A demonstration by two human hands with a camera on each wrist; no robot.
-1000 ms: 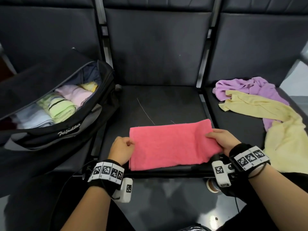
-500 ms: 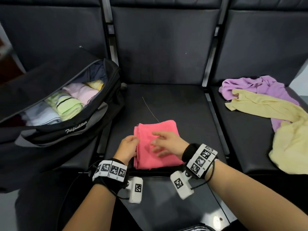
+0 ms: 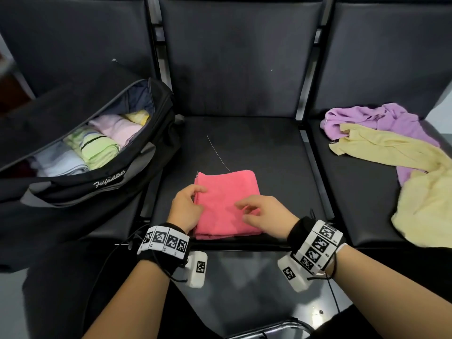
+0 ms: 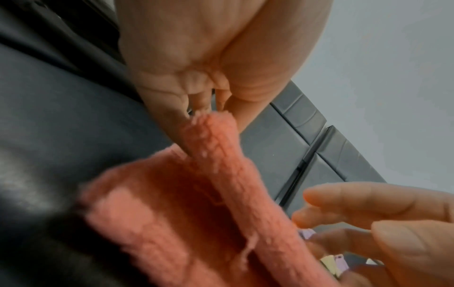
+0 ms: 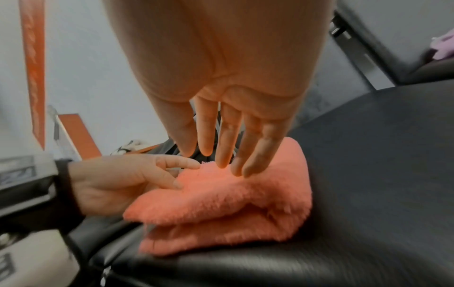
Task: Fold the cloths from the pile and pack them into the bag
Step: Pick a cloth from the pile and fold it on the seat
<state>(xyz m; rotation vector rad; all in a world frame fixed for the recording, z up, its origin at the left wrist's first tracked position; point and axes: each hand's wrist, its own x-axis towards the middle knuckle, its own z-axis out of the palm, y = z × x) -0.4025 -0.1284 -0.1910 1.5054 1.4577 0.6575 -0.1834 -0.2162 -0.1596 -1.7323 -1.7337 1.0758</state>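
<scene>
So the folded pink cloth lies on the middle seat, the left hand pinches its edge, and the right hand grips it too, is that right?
Not quite: the right hand does not grip it. The right wrist view shows its fingers straight over the pink cloth. The rest holds: the cloth lies on the middle seat, and the left hand pinches its edge.

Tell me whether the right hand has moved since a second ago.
Yes. The right hand went left across the middle seat, from the right end of the pink cloth to above its folded middle, near the left hand.
</scene>
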